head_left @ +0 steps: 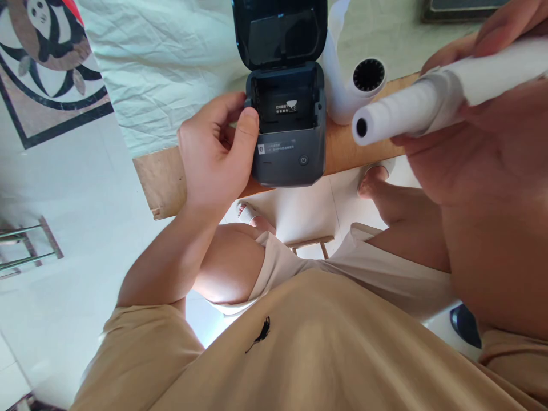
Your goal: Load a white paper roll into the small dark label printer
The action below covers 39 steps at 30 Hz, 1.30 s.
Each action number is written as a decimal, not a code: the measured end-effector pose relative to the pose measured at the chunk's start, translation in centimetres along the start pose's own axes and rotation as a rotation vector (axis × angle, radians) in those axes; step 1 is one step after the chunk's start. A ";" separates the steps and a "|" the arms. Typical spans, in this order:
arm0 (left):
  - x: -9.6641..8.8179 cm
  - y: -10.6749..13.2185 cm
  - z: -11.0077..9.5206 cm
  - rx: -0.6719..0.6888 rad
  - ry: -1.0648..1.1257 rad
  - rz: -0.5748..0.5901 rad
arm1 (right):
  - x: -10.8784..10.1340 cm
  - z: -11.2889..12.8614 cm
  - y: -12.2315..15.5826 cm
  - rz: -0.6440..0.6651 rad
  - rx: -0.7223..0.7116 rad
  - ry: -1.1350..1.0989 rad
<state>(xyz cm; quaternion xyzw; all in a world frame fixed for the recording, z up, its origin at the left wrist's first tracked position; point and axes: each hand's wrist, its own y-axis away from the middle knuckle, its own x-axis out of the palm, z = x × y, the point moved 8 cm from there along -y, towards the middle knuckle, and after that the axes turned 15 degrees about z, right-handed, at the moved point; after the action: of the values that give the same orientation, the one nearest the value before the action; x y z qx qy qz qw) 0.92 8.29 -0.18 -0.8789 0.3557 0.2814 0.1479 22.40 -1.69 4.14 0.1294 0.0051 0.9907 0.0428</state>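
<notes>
A dark label printer point(289, 151) sits near the table's front edge, its lid point(280, 34) raised and the inner bay exposed. My left hand point(216, 151) grips the printer's left side, with the thumb at the rim of the bay. Off to the right, close to the camera, my right hand point(454, 154) is closed around a white paper roll point(398, 117) with a dark hole in its near end. Between the printer and that roll, another white roll point(345, 103) with a black core stands on the table, a loose strip rising from it.
Pale green cloth point(154, 74) covers most of the table, leaving a wooden edge point(162, 180) bare in front. A dark flat object point(462, 10) lies at the back right. Below are my legs and a low wooden stool point(310, 242). A metal rack point(32, 248) stands on the floor at left.
</notes>
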 end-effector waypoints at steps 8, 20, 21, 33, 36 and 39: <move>-0.7 2.9 -7.2 0.555 -0.140 -0.224 | 4.2 -1.5 2.2 0.194 -0.056 0.019; 3.0 3.4 -9.5 0.554 -0.269 -0.112 | 6.1 -4.6 2.8 0.286 0.122 -0.223; 3.2 3.5 -9.4 0.542 -0.282 -0.112 | 6.5 -4.6 2.8 0.299 0.119 -0.258; 4.0 4.2 -9.9 0.526 -0.202 -0.252 | 8.6 -3.4 3.2 0.449 0.054 -0.034; 4.0 3.6 -9.5 0.444 -0.151 -0.181 | 8.5 -3.5 3.2 0.442 0.092 -0.029; 4.5 2.6 -7.7 0.135 -0.100 -0.043 | 7.3 -3.7 3.3 0.349 0.157 0.056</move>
<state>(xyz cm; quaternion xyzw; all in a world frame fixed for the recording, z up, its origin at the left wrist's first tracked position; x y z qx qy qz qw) 4.76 0.46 3.15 -0.8591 0.3472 0.2971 0.2302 14.10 -4.36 2.50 0.1039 0.0612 0.9828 -0.1401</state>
